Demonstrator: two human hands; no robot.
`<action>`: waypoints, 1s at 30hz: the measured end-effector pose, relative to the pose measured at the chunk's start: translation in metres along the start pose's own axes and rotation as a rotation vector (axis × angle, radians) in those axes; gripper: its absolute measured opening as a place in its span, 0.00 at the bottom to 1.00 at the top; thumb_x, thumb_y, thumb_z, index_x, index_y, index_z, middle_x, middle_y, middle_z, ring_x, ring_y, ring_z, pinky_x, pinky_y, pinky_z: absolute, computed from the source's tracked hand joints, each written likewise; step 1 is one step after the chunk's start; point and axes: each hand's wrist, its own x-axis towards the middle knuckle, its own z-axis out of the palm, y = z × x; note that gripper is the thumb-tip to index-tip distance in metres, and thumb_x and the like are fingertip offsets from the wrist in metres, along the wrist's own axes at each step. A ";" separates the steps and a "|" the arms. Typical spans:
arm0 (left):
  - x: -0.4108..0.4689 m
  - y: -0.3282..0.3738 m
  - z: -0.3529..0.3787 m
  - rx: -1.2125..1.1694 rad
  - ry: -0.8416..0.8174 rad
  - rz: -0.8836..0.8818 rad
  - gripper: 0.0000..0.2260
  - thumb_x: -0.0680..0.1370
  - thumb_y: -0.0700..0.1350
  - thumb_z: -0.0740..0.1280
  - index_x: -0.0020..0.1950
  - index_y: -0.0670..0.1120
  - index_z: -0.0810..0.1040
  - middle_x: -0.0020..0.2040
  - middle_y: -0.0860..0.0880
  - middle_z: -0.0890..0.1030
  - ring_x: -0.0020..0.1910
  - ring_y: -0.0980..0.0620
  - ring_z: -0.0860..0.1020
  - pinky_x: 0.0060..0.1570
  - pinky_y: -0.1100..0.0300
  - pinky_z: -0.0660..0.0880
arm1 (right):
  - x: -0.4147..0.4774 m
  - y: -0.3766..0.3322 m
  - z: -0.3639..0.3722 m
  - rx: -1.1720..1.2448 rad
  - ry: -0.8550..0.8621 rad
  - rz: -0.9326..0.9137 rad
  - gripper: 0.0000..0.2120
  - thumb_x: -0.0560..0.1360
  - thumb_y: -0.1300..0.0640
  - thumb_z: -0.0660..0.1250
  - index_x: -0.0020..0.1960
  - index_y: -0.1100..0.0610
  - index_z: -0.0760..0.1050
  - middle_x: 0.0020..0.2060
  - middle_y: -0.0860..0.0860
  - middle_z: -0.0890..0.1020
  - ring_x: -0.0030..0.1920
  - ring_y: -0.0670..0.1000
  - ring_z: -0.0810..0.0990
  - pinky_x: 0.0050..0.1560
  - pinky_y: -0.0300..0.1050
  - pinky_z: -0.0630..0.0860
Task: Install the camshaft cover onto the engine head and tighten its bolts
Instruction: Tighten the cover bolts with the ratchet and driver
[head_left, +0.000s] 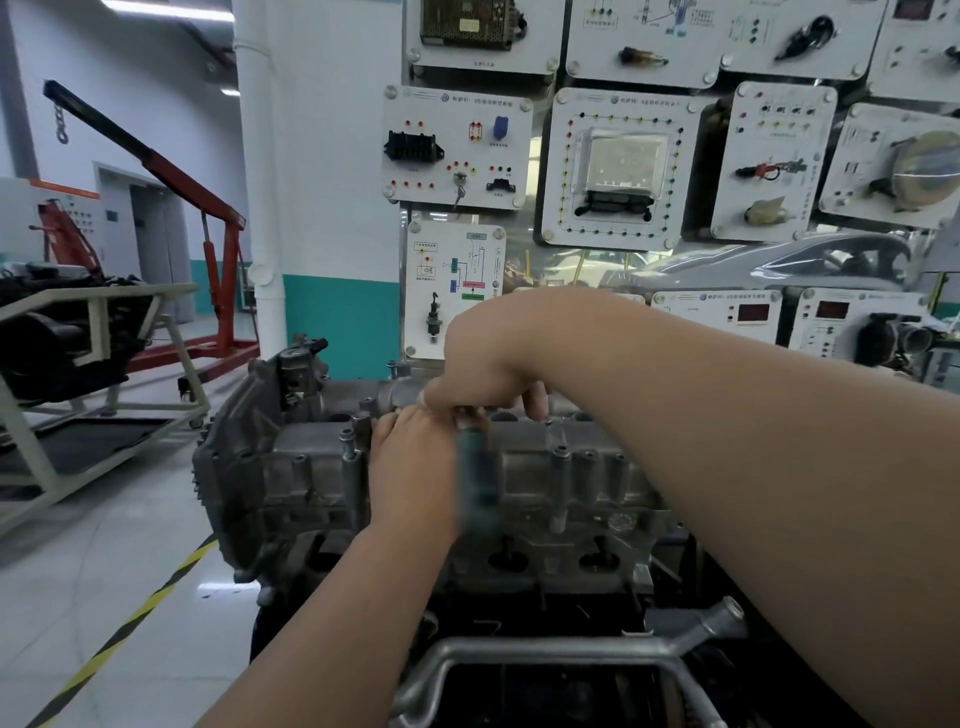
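Note:
The grey aluminium camshaft cover (306, 467) lies on top of the engine head (550, 561) in the middle of the view. Several bolts (560, 451) stand in its bosses. My right hand (488, 353) reaches over the cover from the right and its curled fingers grip the top of a tool. The tool's green handle (477, 483) hangs blurred toward me over the cover. My left hand (410, 457) rests on the cover just left of the handle, its fingertips meeting my right hand at the tool's head. The bolt under the tool is hidden by both hands.
A red engine hoist (218, 234) and a cream-coloured engine stand (104, 332) occupy the floor at left. White training panels (618, 171) hang behind the engine. A yellow-black floor stripe (130, 629) runs at lower left. A metal pipe (545, 649) crosses below the engine head.

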 end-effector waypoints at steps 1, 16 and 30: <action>0.000 0.001 0.003 0.021 0.009 -0.007 0.15 0.80 0.48 0.52 0.47 0.51 0.79 0.44 0.51 0.81 0.49 0.48 0.78 0.54 0.58 0.65 | 0.002 -0.003 0.001 0.016 -0.009 0.000 0.20 0.82 0.46 0.54 0.37 0.56 0.69 0.33 0.51 0.74 0.12 0.39 0.68 0.11 0.32 0.60; 0.005 0.007 -0.008 0.042 -0.007 0.015 0.13 0.75 0.51 0.48 0.32 0.53 0.64 0.33 0.59 0.64 0.40 0.52 0.67 0.52 0.55 0.62 | 0.001 0.020 0.001 0.009 0.046 0.008 0.18 0.73 0.39 0.66 0.41 0.54 0.79 0.34 0.48 0.84 0.38 0.49 0.82 0.32 0.42 0.71; -0.014 -0.010 0.003 -0.022 0.221 0.242 0.14 0.78 0.47 0.58 0.38 0.44 0.77 0.34 0.49 0.79 0.37 0.48 0.77 0.50 0.56 0.70 | 0.003 0.020 0.002 0.055 0.059 -0.008 0.18 0.71 0.39 0.70 0.39 0.54 0.80 0.32 0.48 0.83 0.34 0.48 0.81 0.30 0.41 0.71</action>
